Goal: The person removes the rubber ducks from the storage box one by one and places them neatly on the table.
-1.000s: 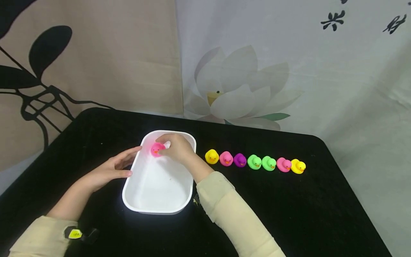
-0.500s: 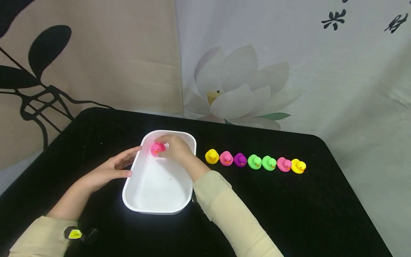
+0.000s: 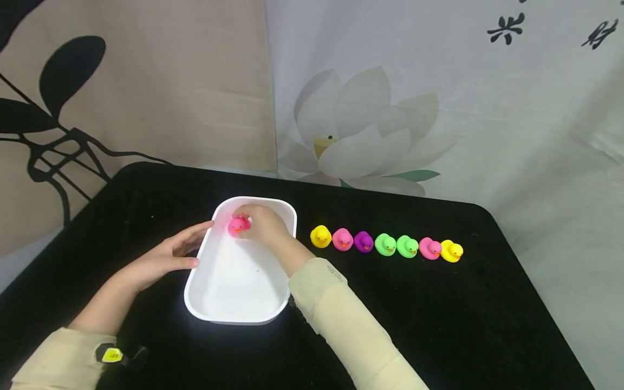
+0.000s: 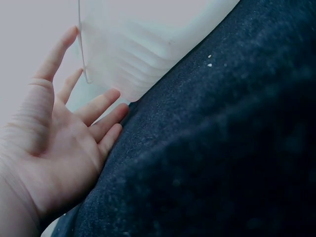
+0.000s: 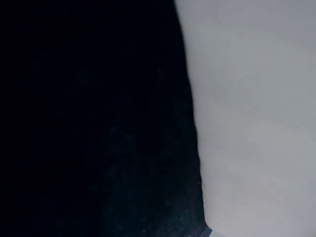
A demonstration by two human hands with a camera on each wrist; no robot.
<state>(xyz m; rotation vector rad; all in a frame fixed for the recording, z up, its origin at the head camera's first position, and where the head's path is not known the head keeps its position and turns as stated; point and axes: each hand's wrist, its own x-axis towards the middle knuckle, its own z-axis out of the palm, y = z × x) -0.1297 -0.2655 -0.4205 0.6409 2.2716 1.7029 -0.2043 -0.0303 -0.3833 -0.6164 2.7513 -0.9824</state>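
Inside the far end of a white tray [image 3: 234,281], a pink rubber duck [image 3: 237,226] faces the head camera. My right hand [image 3: 263,225] reaches over the tray's right side and grips the duck between thumb and fingers; part of the duck is hidden by the hand. On the left, my left hand [image 3: 170,254] has its fingers and thumb spread against the tray's outer wall and rim. The left wrist view shows that same hand [image 4: 64,133] with fingers extended, fingertips at the ribbed side of the tray [image 4: 148,44]. Neither duck nor hand appears in the right wrist view.
Right of the tray runs a row of rubber ducks: a yellow duck [image 3: 320,236], a pink one, a purple duck [image 3: 363,242], two green ones, another pink one and a yellow duck [image 3: 452,251] at the end. Black cloth [image 3: 390,314] covers the table; a printed curtain [image 3: 487,119] hangs behind.
My right forearm and sleeve have shifted slightly left and the wrist has turned a little. The duck stays in the same corner of the tray; the left hand holds its place.
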